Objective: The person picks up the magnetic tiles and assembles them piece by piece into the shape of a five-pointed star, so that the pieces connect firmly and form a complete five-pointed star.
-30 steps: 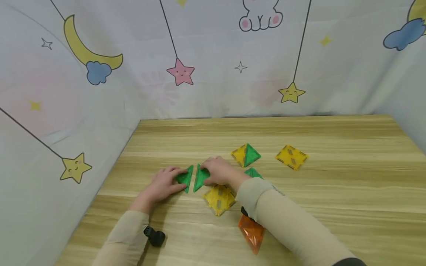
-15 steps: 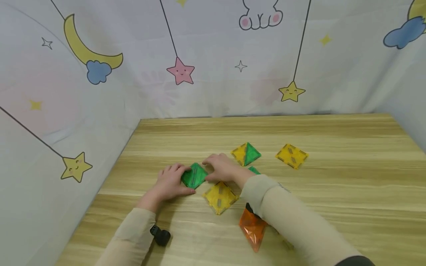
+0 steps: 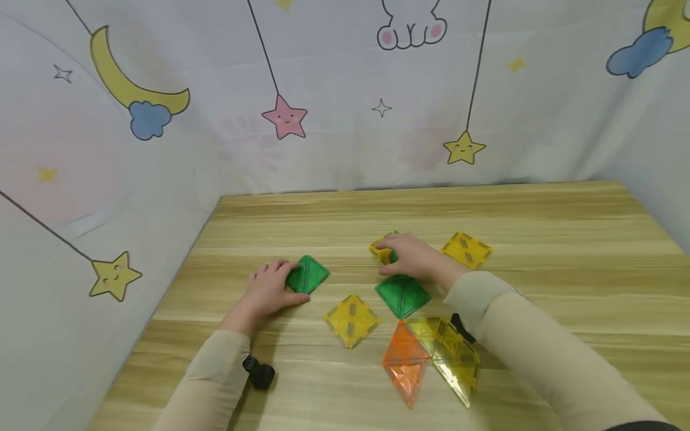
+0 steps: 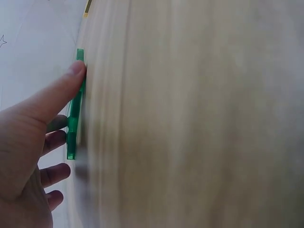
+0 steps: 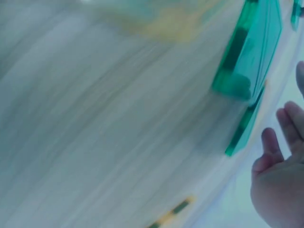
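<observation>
Rightward from the left-hand pair, the right hand (image 3: 415, 256) has travelled across, uncovering the yellow tiles (image 3: 455, 359) it was hiding. Nearest on the surface (image 3: 318, 392) lies an orange diamond (image 3: 405, 364), its side corner meeting those yellow tiles. Beyond it, a yellow diamond (image 3: 351, 321) sits apart, while a green diamond (image 3: 401, 296) points its near corner at the orange one's tip.

Farther left, the left hand (image 3: 266, 290) grips another green pair (image 3: 309, 274) between thumb and fingers at its left corner; light, even pressure should keep its halves together and flat. Past the green diamond, the right hand is partly open over a yellow-and-green diamond (image 3: 380, 246), index and thumb well spread, gripping nothing; contact cannot be told. Reaching for the outer edges rather than the join would probably handle that piece best, without knocking the green diamond just nearer. Farther right lies a yellow square-like piece (image 3: 466, 250).
</observation>
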`<state>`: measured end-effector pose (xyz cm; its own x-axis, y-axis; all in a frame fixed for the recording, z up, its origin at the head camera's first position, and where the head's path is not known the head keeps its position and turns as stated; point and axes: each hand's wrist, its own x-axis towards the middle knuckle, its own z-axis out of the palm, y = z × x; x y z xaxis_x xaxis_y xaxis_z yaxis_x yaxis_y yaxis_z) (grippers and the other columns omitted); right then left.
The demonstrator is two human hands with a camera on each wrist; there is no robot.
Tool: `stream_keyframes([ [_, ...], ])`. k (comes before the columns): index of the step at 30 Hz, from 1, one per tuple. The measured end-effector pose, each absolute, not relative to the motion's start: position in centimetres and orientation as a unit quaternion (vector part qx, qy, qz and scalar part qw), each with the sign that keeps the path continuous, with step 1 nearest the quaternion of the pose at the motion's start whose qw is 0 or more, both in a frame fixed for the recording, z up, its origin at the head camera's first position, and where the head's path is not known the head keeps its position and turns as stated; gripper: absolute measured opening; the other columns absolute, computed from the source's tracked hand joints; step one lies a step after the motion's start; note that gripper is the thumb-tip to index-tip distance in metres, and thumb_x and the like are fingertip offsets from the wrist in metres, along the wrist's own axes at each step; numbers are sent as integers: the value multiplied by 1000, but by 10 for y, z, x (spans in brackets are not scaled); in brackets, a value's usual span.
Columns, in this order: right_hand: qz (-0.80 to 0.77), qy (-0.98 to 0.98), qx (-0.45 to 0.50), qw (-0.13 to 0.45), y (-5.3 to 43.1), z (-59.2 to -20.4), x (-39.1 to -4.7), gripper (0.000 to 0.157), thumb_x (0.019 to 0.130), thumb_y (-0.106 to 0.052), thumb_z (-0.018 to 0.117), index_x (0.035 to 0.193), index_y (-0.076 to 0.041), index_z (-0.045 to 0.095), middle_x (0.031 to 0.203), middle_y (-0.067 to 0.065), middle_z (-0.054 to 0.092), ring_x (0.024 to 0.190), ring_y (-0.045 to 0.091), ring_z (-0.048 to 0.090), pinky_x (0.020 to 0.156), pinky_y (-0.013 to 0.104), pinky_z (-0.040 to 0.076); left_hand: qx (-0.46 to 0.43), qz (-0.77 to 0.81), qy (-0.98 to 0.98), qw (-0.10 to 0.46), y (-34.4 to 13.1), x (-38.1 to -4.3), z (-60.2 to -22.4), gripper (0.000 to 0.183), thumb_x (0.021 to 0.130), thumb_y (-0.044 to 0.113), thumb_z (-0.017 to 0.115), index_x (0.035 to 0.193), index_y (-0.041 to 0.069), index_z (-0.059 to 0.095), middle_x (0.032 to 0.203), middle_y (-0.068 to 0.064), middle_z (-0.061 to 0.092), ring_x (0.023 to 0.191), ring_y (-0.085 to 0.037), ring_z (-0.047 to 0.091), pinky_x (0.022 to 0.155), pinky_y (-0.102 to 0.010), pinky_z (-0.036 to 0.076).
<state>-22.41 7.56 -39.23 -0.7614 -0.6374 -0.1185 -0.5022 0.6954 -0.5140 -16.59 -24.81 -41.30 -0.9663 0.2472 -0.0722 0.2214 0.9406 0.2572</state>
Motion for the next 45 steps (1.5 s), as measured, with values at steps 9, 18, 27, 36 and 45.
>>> stream_keyframes([
  [9,-236,890,-366,131,124,-390,-201,54,87,-30,68,131,-3,52,133,17,48,125,38,38,102,56,27,129,130,982,49,-233,-168,-404,77,77,56,69,137,13,46,137,-14,42,120,-41,37,93,-62,26],
  [18,-245,881,-391,106,157,-402,-169,59,83,-34,71,130,-3,53,129,14,48,119,34,43,97,52,35,240,138,959,65,-186,-153,-382,74,76,53,71,136,17,48,136,-5,47,118,-35,40,91,-55,28],
  [27,-236,875,-421,33,182,-414,-135,64,78,-44,73,125,-4,59,118,9,49,108,25,44,89,46,38,345,126,926,84,-149,-126,-383,77,71,57,73,133,18,50,133,-3,46,117,-28,39,90,-50,28],
  [36,-210,889,-407,-22,215,-433,-92,91,65,-70,67,127,-5,55,126,6,46,114,24,39,89,50,32,412,85,903,84,-126,-100,-399,82,67,66,71,131,19,51,127,2,44,113,-18,38,94,-42,27],
  [45,-205,893,-396,-48,211,-444,-73,86,67,-70,66,125,-7,56,127,1,46,116,21,36,89,49,25,414,72,904,78,-118,-86,-407,79,69,65,69,129,17,54,119,4,46,106,-16,39,92,-39,28],
])
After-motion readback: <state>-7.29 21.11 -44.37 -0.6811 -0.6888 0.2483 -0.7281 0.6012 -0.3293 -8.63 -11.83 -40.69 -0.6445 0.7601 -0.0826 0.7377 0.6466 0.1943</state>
